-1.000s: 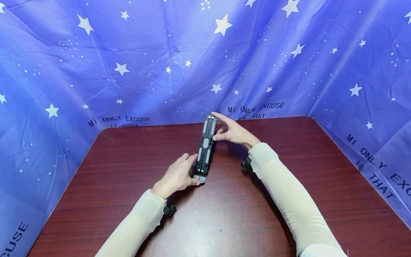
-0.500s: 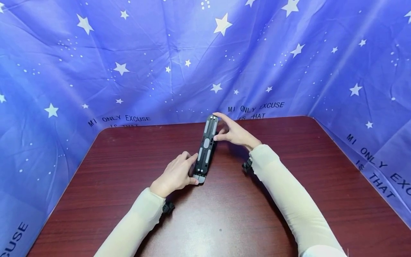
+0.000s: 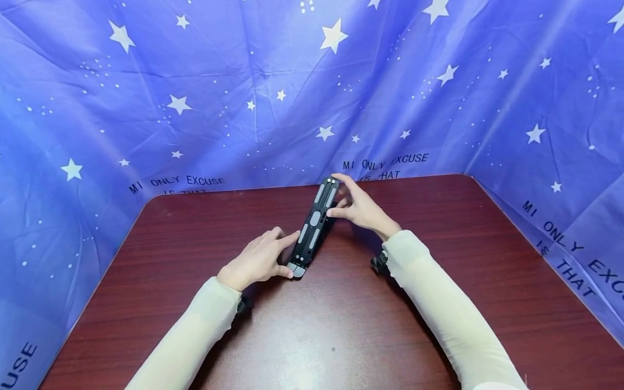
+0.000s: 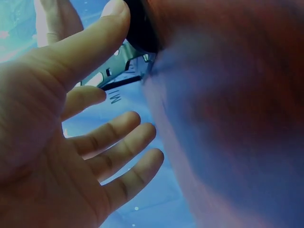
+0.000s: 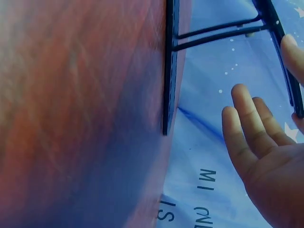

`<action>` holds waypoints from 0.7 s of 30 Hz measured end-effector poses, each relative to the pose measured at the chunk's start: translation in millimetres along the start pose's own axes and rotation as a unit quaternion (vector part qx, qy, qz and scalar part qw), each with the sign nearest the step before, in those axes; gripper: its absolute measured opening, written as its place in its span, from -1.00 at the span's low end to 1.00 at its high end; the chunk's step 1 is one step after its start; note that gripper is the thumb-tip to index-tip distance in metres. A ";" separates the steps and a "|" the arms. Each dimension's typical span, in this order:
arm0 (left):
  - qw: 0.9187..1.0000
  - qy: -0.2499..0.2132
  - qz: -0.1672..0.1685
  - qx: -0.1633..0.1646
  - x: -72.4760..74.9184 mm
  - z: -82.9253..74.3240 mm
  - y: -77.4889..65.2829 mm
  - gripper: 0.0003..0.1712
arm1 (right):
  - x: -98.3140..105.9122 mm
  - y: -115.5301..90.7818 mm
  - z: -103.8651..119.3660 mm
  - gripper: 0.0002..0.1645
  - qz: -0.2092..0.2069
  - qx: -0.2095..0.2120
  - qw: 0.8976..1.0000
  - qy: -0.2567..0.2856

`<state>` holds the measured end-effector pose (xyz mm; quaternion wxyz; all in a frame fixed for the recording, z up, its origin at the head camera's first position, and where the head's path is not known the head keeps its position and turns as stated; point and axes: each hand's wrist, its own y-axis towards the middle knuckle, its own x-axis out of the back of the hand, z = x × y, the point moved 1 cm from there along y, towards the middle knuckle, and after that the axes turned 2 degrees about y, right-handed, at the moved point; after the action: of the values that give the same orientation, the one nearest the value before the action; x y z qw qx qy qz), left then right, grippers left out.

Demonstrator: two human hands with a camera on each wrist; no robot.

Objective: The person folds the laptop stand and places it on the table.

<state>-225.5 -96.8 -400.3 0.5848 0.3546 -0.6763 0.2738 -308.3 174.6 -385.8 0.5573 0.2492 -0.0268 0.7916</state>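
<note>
A narrow black folding laptop stand [image 3: 316, 218] with grey pads stands raised on the table, its upper part slanting up and away. The left hand [image 3: 258, 253] pinches its near lower end between thumb and index finger, by the grey lip. In the left wrist view, the other fingers of that hand are spread apart and touch nothing. The right hand [image 3: 363, 208] pinches the upper part, index fingertip at the top end and thumb on the side edge. The right wrist view shows the base bar [image 5: 169, 85] on the table and two thin struts [image 5: 218, 35] reaching to the raised arm.
The dark red wooden table [image 3: 195, 227] reaches back to a blue star-printed curtain [image 3: 219, 97], which hangs close behind the stand and along both sides. Small black wrist cameras sit under both cream sleeves [image 3: 439, 309].
The stand has turned slightly clockwise: its top end has swung right and its near end a little left. Both hands have moved with it, keeping their grip. The head view has shifted slightly.
</note>
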 end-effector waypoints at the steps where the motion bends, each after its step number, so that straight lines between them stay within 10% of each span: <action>1: 1.000 0.005 0.000 -0.005 1.1 0.6 0.3 0.12 | -0.5 -1.6 0.2 0.09 -0.005 0.002 1.000 0.003; 15: 0.997 0.048 0.016 -0.063 9.4 22.3 6.8 0.01 | -10.3 -26.7 24.9 0.06 -0.082 0.014 0.995 0.052; 21: 0.998 -0.021 0.037 -0.050 6.7 24.6 4.4 -0.04 | -5.9 -32.6 39.8 0.01 -0.074 0.009 0.997 0.016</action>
<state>-244.1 -114.6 -397.6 0.5774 0.3052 -0.7136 0.2533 -263.1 169.0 -361.3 0.6128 0.2430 0.0078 0.7519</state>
